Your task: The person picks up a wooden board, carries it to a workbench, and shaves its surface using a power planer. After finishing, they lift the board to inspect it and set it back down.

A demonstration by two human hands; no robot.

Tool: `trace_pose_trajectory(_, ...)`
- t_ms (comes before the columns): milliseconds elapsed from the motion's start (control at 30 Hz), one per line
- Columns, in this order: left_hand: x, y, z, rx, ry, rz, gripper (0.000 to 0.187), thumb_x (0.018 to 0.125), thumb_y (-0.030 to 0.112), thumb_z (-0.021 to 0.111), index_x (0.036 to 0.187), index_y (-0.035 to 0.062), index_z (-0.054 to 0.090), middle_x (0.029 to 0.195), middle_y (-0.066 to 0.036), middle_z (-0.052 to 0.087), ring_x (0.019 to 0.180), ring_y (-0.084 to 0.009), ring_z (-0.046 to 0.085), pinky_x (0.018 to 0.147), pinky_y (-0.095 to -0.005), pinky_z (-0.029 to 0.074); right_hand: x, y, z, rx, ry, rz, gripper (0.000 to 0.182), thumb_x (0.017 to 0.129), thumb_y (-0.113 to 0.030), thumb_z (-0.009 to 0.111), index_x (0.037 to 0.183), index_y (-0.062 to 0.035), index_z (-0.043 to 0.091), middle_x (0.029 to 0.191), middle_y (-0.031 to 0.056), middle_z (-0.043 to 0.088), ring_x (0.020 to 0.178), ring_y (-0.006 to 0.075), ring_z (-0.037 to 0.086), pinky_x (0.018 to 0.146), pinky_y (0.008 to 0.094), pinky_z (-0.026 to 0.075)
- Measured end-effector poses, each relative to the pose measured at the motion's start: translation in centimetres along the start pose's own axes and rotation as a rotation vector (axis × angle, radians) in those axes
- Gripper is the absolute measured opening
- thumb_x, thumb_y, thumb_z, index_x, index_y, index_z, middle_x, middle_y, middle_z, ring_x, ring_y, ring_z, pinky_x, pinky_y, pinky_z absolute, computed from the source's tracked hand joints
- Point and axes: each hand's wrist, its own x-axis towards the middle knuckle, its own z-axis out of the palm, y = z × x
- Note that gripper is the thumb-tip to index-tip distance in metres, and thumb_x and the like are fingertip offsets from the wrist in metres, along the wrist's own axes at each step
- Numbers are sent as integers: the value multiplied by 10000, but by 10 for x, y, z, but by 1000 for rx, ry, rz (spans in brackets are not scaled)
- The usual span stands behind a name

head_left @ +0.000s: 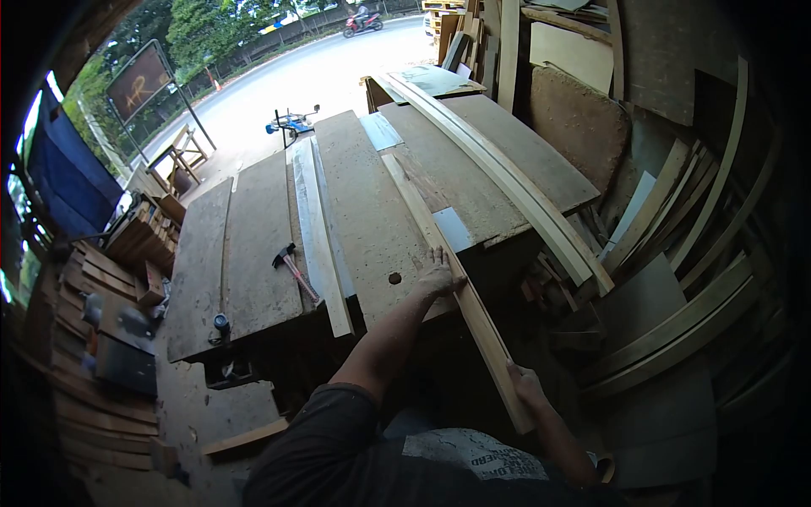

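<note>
A long narrow wooden board lies partly on the workbench and juts over its near edge toward my body. My left hand rests on the bench beside the board, fingers spread and touching its left side. Near the board's close end, my right hand is wrapped round its right edge. A round dark hole shows in the bench top left of my left hand. Further left, a hammer lies by another long wooden strip.
Long pale boards lie across the bench's right side, their ends overhanging. A small round object sits at the left front edge. Timber leans at the right; stacked wood stands left. A motorcycle with a rider is on the road.
</note>
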Motion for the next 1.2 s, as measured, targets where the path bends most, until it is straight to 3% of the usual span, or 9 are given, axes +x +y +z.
trace_pose_trajectory(167, 4, -8, -7, -36, 8, 6, 1006, 869, 716, 398, 1522, 21, 76, 1609, -126, -10, 1481, -317, -43, 1108, -682, -21, 10, -9, 4, -33, 13, 17, 686, 934, -615, 438, 1195, -11, 636, 1130, 261, 649, 1148, 362, 595, 959, 389, 458)
trace_pose_trajectory(233, 3, -10, -9, -30, 33, 7, 993, 875, 708, 395, 1523, 23, 83, 1609, -127, -1, 1480, -320, -41, 1107, -684, -17, 18, -6, 9, -30, 61, -12, 683, 950, -592, 435, 1131, 28, 656, 981, 196, 699, 998, 253, 656, 875, 358, 481)
trace_pose_trajectory(267, 2, -10, -10, -25, 56, 7, 981, 880, 700, 392, 1523, 24, 89, 1608, -128, 8, 1480, -324, -40, 1106, -687, -14, 20, -4, 9, -30, 62, -12, 683, 950, -592, 435, 1131, 28, 656, 981, 196, 699, 998, 253, 656, 875, 358, 481)
trace_pose_trajectory(367, 10, -11, 4, -62, 100, 11, 977, 879, 694, 396, 1517, 9, 115, 1607, -134, 29, 1478, -338, -33, 1108, -685, 2, 23, -14, 9, -35, 52, -1, 687, 947, -599, 435, 1138, 24, 654, 1001, 206, 697, 1019, 267, 654, 886, 364, 479)
trace_pose_trajectory(433, 2, -2, 11, -33, 98, 6, 969, 885, 684, 396, 1513, -2, 124, 1606, -141, 36, 1477, -345, -30, 1111, -681, 7, 23, -20, 8, -47, 11, 27, 699, 929, -636, 413, 1195, -32, 643, 1128, 262, 647, 1137, 390, 593, 957, 408, 461)
trace_pose_trajectory(600, -45, 28, 10, -20, 75, -20, 893, 920, 597, 392, 1509, -18, 126, 1603, -158, 51, 1477, -354, -11, 1113, -673, -15, 41, -30, 12, -72, 18, 13, 705, 928, -643, 399, 1193, -38, 647, 1119, 268, 646, 1126, 405, 593, 956, 423, 461)
trace_pose_trajectory(967, -10, 5, -1, -47, 12, -40, 936, 906, 644, 397, 1521, 13, 79, 1610, -126, -14, 1480, -325, -52, 1118, -665, -13, 68, -57, 19, -87, 0, 41, 718, 928, -647, 390, 1222, -37, 627, 1158, 269, 629, 1161, 410, 567, 980, 437, 444)
trace_pose_trajectory(1200, 3, -2, -8, -39, -22, -52, 965, 889, 671, 410, 1524, 28, 72, 1611, -108, -36, 1480, -319, -52, 1112, -676, -24, 79, -67, 20, -102, -22, 45, 679, 935, -638, 373, 1247, -89, 622, 1206, 245, 615, 1190, 402, 546, 1011, 438, 422)
